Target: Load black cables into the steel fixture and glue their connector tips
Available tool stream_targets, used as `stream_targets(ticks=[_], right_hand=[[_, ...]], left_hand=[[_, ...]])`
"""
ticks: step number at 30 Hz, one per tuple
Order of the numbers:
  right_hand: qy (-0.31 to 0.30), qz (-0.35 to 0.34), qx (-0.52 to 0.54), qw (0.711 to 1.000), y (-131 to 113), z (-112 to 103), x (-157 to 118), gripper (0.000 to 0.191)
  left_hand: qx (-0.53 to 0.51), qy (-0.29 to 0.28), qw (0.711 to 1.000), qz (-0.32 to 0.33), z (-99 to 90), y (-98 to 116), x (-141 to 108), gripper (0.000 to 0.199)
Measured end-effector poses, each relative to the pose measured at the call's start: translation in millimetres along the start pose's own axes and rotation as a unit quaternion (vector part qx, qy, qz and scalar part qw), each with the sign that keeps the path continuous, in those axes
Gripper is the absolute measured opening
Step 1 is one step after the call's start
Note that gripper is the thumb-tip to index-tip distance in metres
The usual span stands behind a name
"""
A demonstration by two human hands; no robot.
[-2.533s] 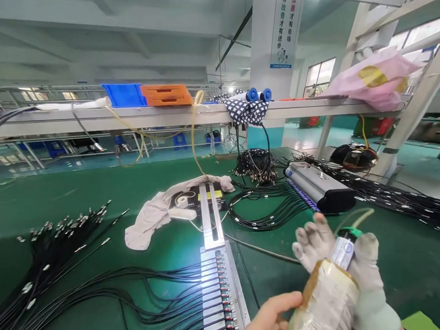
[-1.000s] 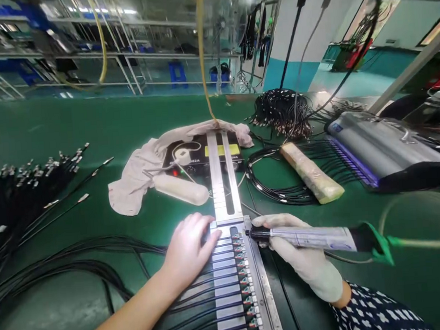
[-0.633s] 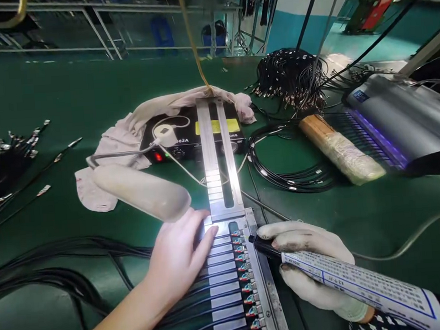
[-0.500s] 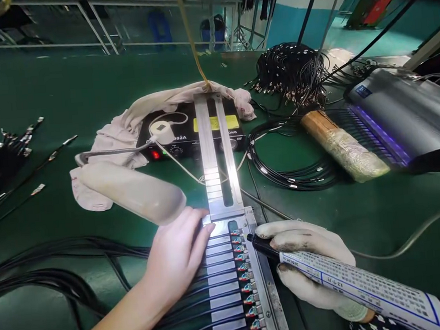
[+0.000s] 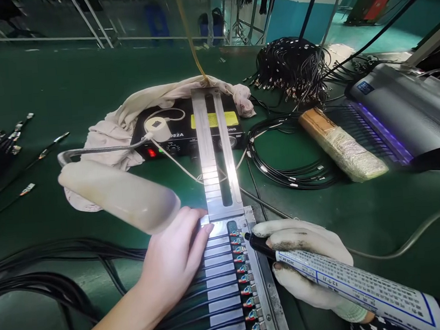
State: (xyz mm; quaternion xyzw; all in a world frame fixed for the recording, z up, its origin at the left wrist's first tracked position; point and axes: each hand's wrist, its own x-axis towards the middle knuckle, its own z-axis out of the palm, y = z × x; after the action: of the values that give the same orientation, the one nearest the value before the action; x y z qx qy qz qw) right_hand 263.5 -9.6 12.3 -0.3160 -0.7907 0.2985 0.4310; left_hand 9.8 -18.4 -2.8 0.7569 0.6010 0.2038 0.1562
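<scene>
My left hand (image 5: 173, 256), bare, grips the left edge of a long metal fixture (image 5: 263, 277) with thumb and fingertips close together. My right hand (image 5: 305, 259), in a stained white glove, is closed around a labelled dispensing syringe (image 5: 348, 276) with a black nozzle. Its tip points left at the topmost of several small connectors (image 5: 246, 279) in a row along the fixture; whether it touches I cannot tell. Black cables (image 5: 222, 272) run left from the connectors across the fixture. A slotted metal rail (image 5: 207, 151) extends from the fixture's far end.
A pale lamp head (image 5: 120, 194) on a flexible neck hangs over my left hand. Behind stands a black control box (image 5: 184, 137) with a cloth (image 5: 105, 135) draped round it. To the right lie coiled cables (image 5: 281, 176), a wrapped block (image 5: 343, 146) and a grey machine with purple light (image 5: 400, 112).
The view has shifted slightly. The syringe tip has moved a little left, closer to the topmost connector. My left hand keeps its grip on the fixture.
</scene>
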Motion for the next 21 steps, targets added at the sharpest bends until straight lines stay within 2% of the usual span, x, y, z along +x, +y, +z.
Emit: stream_targets(ticks=[21], right_hand=[[0.011,0.000,0.003,1.000,-3.2,-1.7,1.6,0.027]], left_hand=[[0.006,0.001,1.000,0.003,-0.5,-0.3,-0.2,0.025]])
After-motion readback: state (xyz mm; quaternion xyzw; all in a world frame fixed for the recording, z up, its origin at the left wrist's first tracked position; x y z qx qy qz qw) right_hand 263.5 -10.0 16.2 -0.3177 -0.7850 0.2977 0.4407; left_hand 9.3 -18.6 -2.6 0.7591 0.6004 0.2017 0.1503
